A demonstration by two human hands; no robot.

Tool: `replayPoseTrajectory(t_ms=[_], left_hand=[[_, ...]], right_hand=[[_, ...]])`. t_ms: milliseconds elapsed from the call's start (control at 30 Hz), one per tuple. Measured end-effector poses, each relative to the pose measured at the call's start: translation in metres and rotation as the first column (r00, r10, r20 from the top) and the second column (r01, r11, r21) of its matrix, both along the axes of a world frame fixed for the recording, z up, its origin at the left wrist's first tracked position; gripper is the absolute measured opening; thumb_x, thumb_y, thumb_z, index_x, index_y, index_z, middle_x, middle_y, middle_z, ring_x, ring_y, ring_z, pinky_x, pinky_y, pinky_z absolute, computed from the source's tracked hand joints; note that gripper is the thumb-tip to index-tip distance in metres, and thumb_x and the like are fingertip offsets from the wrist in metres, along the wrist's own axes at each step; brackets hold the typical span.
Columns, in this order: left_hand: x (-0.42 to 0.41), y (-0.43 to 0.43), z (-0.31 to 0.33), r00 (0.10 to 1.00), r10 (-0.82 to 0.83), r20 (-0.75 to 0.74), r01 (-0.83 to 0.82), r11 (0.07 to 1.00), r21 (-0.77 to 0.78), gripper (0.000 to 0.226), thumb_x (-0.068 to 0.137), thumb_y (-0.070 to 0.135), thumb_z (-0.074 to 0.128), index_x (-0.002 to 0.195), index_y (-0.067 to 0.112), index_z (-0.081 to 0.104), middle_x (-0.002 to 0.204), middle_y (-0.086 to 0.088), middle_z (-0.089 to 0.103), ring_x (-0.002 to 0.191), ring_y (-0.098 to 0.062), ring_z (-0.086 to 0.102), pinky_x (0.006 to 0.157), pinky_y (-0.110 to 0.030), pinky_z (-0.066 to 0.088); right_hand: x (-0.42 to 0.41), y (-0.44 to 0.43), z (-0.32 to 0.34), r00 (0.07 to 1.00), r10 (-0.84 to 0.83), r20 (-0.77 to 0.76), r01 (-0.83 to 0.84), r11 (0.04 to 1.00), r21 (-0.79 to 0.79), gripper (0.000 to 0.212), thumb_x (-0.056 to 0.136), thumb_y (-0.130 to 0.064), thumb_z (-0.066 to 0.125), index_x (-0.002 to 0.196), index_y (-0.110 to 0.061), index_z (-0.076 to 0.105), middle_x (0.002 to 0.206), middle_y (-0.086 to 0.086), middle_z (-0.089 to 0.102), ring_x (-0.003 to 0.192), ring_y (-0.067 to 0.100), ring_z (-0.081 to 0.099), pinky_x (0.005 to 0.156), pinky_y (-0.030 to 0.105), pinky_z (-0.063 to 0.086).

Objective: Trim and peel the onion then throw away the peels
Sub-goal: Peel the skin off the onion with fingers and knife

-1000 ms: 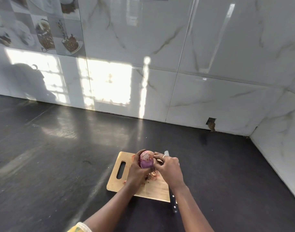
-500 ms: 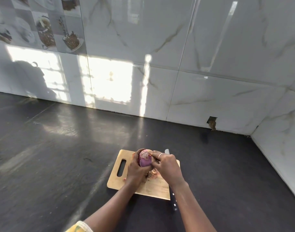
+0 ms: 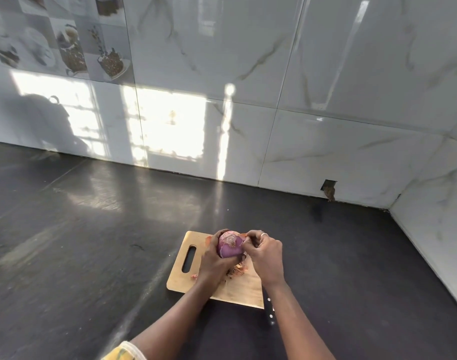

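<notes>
The left hand (image 3: pixel 211 261) cups the onion (image 3: pixel 228 246) from below, fingers curled round its purple side, cut end facing up. The right hand (image 3: pixel 266 255), a ring on one finger, pinches the onion at its upper edge with curled fingers. Beneath both hands lies the board (image 3: pixel 185 279) on the dark counter (image 3: pixel 92 255). Peels (image 3: pixel 239 268) sit on the board, just under and between the hands. A knife handle (image 3: pixel 270 311) pokes out beneath the right wrist.

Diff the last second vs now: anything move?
Right hand edged slightly forward, hiding the knife tip; its fingers still pick at the onion skin. Left hand still grips the onion over the cutting board; peels unmoved.
</notes>
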State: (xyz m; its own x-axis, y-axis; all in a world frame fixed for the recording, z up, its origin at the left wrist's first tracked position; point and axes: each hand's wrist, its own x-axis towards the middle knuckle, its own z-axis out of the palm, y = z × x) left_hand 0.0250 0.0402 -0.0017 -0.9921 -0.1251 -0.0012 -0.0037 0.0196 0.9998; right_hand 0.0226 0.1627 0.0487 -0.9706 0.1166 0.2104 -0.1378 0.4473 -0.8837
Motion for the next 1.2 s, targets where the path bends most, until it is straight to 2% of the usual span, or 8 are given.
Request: replayPoseTrajectory(t_ms=[167,533,600,667,733,800,933,1200], left_hand=[[-0.001,0.002,0.002,0.999,0.01,0.046,-0.017,0.987,0.162,0.073,0.049,0.037,0.084,0.114,0.029,0.051,0.113,-0.008,0.061,0.103,-0.024,0.062,0.092,-0.047,0.051],[0.001,0.001,0.012,0.99,-0.114,0.077,0.054,0.834,0.549,0.067,0.06,0.007,0.075,0.121,0.011,0.047,0.104,-0.015,0.06,0.084,-0.019,0.067,0.066,-0.025,0.055],[0.002,-0.002,0.012,0.987,-0.135,0.081,0.064,0.811,0.581,0.06,0.061,0.0,0.074,0.115,0.011,0.05,0.1,-0.015,0.062,0.08,-0.019,0.068,0.063,-0.024,0.056],[0.004,-0.004,0.011,0.987,-0.135,0.086,0.06,0.81,0.583,0.056,0.06,-0.002,0.077,0.109,0.012,0.053,0.097,-0.014,0.064,0.077,-0.019,0.068,0.062,-0.025,0.057],[0.005,-0.005,0.007,0.989,-0.109,0.1,0.033,0.822,0.568,0.053,0.063,0.001,0.075,0.109,0.014,0.052,0.103,-0.015,0.062,0.08,-0.02,0.068,0.064,-0.027,0.058],[0.003,-0.006,0.002,0.99,-0.074,0.118,0.002,0.854,0.521,0.059,0.062,0.004,0.081,0.11,0.017,0.049,0.111,-0.015,0.059,0.09,-0.023,0.067,0.074,-0.035,0.058],[0.002,-0.009,0.0,0.992,-0.026,0.126,-0.026,0.92,0.391,0.081,0.047,0.027,0.09,0.113,0.028,0.043,0.12,-0.012,0.055,0.107,-0.03,0.062,0.091,-0.05,0.051],[0.004,-0.008,0.011,0.999,-0.022,0.035,0.012,0.967,0.254,0.06,0.065,0.009,0.081,0.111,0.031,0.05,0.105,-0.006,0.06,0.091,-0.018,0.065,0.077,-0.036,0.058]], right_hand=[[-0.002,0.004,0.007,0.987,0.078,0.141,0.036,0.745,-0.666,0.006,0.086,0.006,0.058,0.086,0.003,0.064,0.08,0.016,0.071,0.078,0.027,0.069,0.074,0.033,0.059],[-0.004,0.011,0.008,0.971,0.14,0.193,0.151,0.265,-0.952,0.011,0.088,0.001,0.053,0.081,-0.002,0.061,0.073,0.014,0.07,0.066,0.023,0.071,0.062,0.031,0.06],[-0.006,0.014,0.005,0.962,0.13,0.239,0.188,0.314,-0.93,0.011,0.087,0.0,0.056,0.08,-0.006,0.061,0.07,0.01,0.069,0.064,0.02,0.069,0.061,0.031,0.059],[-0.008,0.015,0.0,0.951,0.093,0.294,0.209,0.509,-0.835,0.008,0.088,-0.001,0.057,0.083,-0.007,0.059,0.075,0.008,0.068,0.066,0.018,0.066,0.061,0.03,0.058],[-0.009,0.015,-0.004,0.953,0.005,0.301,0.157,0.844,-0.513,0.004,0.09,-0.006,0.056,0.09,-0.006,0.06,0.083,0.008,0.069,0.072,0.019,0.065,0.063,0.028,0.055],[-0.008,0.014,-0.008,0.968,-0.031,0.248,0.042,0.998,-0.037,0.01,0.091,-0.012,0.055,0.092,-0.009,0.065,0.085,0.002,0.069,0.08,0.018,0.063,0.069,0.026,0.049],[-0.006,0.01,-0.01,0.977,0.001,0.212,-0.061,0.959,0.276,0.022,0.094,-0.012,0.051,0.103,-0.005,0.069,0.098,0.004,0.067,0.094,0.016,0.06,0.069,0.012,0.031],[-0.009,0.013,-0.012,0.961,-0.055,0.27,-0.021,0.962,0.272,0.008,0.081,-0.008,0.069,0.083,-0.009,0.076,0.07,0.0,0.066,0.073,0.013,0.063,0.073,0.027,0.049]])
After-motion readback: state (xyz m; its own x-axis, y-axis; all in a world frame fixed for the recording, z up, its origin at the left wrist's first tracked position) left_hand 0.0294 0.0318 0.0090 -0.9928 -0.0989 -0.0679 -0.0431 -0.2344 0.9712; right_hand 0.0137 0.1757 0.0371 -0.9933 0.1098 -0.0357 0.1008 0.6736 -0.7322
